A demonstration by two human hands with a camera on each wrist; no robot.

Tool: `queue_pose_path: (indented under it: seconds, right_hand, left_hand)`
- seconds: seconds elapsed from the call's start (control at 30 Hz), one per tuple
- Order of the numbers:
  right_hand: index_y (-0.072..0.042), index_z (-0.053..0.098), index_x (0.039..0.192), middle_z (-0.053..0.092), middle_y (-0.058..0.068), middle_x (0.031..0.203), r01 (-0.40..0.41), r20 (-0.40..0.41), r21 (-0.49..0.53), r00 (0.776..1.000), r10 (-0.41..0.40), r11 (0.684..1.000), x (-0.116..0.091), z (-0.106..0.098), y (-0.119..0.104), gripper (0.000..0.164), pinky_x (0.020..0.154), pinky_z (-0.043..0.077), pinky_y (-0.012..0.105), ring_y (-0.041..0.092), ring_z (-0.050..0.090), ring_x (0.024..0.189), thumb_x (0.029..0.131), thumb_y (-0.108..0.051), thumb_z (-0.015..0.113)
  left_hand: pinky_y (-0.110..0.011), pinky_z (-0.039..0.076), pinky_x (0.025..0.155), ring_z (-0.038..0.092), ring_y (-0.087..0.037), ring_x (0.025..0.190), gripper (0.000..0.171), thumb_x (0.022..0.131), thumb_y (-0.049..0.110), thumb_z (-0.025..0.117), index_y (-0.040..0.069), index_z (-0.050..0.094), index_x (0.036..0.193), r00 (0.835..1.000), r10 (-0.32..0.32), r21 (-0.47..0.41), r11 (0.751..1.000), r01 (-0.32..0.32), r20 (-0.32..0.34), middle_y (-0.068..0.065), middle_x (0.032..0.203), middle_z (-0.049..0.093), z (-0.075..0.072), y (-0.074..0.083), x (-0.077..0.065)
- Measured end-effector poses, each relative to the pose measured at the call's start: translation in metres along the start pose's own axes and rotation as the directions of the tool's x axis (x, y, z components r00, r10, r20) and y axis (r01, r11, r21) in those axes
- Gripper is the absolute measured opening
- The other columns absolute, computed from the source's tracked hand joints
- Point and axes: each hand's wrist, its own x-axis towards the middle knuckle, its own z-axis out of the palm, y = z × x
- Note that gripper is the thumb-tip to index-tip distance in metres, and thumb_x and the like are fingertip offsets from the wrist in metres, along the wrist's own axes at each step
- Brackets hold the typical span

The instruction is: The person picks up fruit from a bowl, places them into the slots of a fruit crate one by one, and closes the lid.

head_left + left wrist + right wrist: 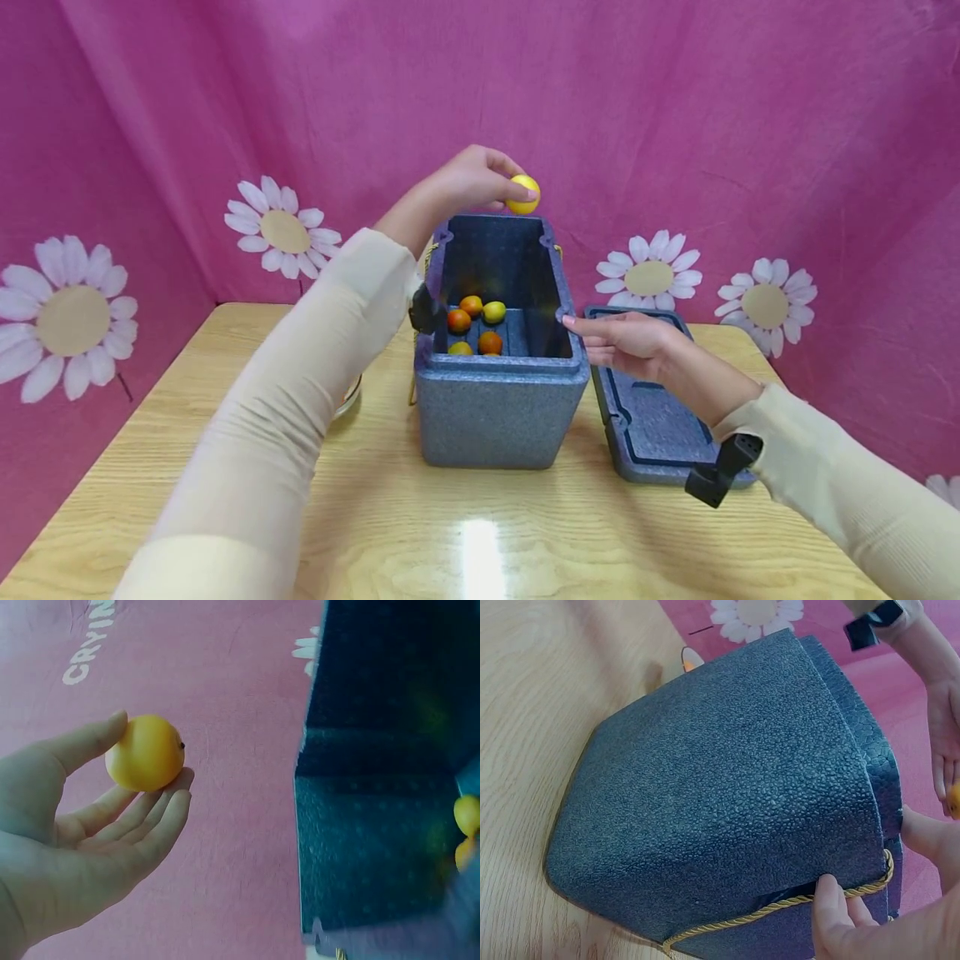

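- Curtain point(420, 108): pink, daisy-printed, at the back.
- Counter point(375, 533): pale woodgrain, shiny in front.
- Box point(498, 421): grey, uncovered, on the counter.
- Lid point(656, 417): right of the box.
- Right hand point(630, 342): grip clamped on the box's rim.
- Left hand point(476, 179): grip clamped on a yellow fruit point(525, 190), near the box's far end.

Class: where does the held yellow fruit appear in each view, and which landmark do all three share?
Head: fruit upper middle, in the left hand, pictured just above the box.
Left wrist: fruit left of centre, with the box at right.
Right wrist: fruit at the right edge, partly cut off.
Shared landmark: the box.
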Motion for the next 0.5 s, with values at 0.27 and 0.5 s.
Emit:
queue_pose_path:
  seconds: [0.27, 0.5]
  right_hand:
    - [0.000, 0.009, 0.153, 0.016, 0.015, 0.162, 0.006, -0.009, 0.019, 1.000, -0.006, 1.000, -0.005, 0.000, 0.003, 0.082, 0.120, 0.025, 0.038, 0.031, 0.022, 0.149, 0.096, -0.037, 0.054]
    - [0.002, 0.011, 0.152, 0.017, 0.016, 0.161, 0.014, -0.002, 0.009, 1.000, -0.014, 1.000, -0.005, 0.003, 0.004, 0.082, 0.120, 0.025, 0.039, 0.031, 0.023, 0.148, 0.096, -0.037, 0.055]
  left_hand:
    - [-0.022, 0.051, 0.093, 0.055, -0.018, 0.112, 0.039, 0.086, 0.027, 0.070, 0.013, 0.063, 0.122, 1.000, 0.006, -0.032, 0.999, -0.007, -0.018, -0.002, 0.121, 0.057, 0.014, 0.008, 0.023]
    - [-0.027, 0.049, 0.101, 0.057, -0.018, 0.106, 0.040, 0.085, 0.018, 0.071, 0.007, 0.063, 0.123, 0.999, -0.031, -0.136, 0.990, 0.027, -0.026, -0.007, 0.121, 0.057, 0.020, -0.009, 0.035]
